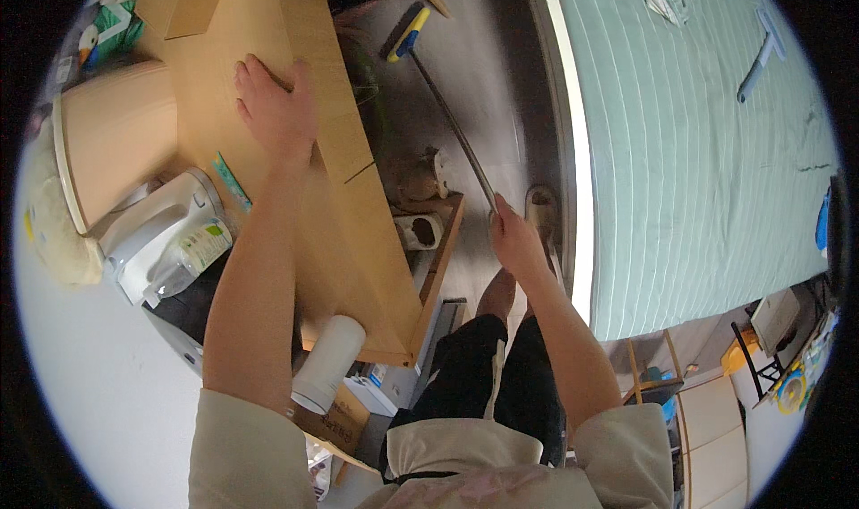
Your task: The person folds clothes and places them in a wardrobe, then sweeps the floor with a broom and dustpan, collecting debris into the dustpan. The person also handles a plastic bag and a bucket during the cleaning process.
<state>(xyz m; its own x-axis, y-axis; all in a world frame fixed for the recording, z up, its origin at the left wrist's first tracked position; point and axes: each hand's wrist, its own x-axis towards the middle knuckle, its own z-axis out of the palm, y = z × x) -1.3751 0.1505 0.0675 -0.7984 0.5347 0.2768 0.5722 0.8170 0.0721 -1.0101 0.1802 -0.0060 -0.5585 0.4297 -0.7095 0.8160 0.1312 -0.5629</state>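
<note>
My right hand (515, 240) is closed around the dark handle (456, 123) of a floor brush. Its yellow-and-blue head (408, 36), with dark bristles, lies at the far end of the handle, low over or on the grey floor (470, 46); contact cannot be told. My left hand (278, 110) is on or just over the wooden desk (356, 240), near its raised front part, fingers spread and nothing held. Beside that forearm is a slim green packet or tube (231, 181).
On the left are a clear plastic bottle (188, 257), a white appliance (168, 224) and a white cylinder (329, 365). A bed with a striped green sheet (671, 173) borders the floor on the right, bearing a blue squeegee (762, 56). An open drawer (446, 240) juts out below the desk.
</note>
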